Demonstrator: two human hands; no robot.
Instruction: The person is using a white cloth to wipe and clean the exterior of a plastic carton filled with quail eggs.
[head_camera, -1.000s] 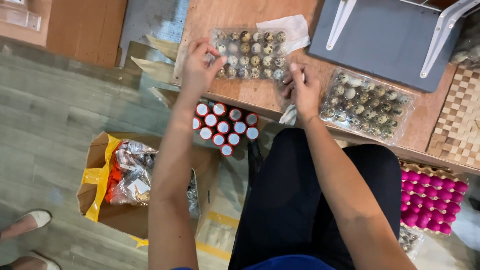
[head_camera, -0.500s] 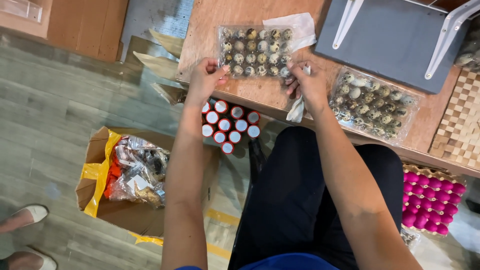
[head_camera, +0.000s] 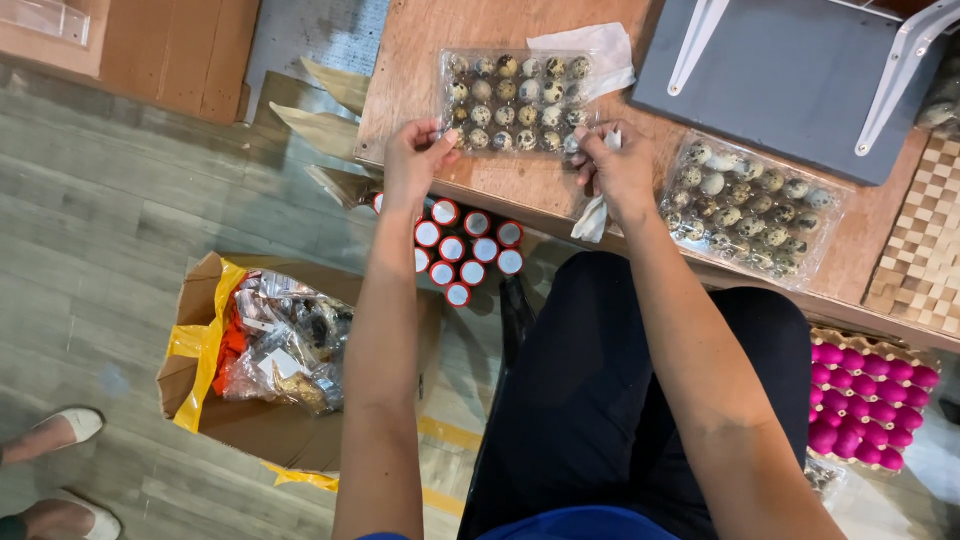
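A clear plastic tray of speckled quail eggs (head_camera: 515, 100) lies on the brown wooden table (head_camera: 520, 190). My left hand (head_camera: 415, 160) pinches the tray's near left corner with closed fingers. My right hand (head_camera: 615, 170) is at the tray's near right corner, fingers closed on a crumpled white cloth (head_camera: 592, 215) that hangs down over the table edge. A second clear tray of quail eggs (head_camera: 750, 205) sits to the right, just beyond my right wrist.
A grey panel with white legs (head_camera: 790, 70) lies at the table's back right, a checkered board (head_camera: 925, 250) at the right edge. Below: red-capped bottles (head_camera: 465, 250), a cardboard box of wrapped packets (head_camera: 270, 350), pink eggs in a carton (head_camera: 865, 390), another person's feet (head_camera: 60, 470).
Both hands have slid back from the sides of the tray to its near corners. The view has shifted slightly; the tray stays in place.
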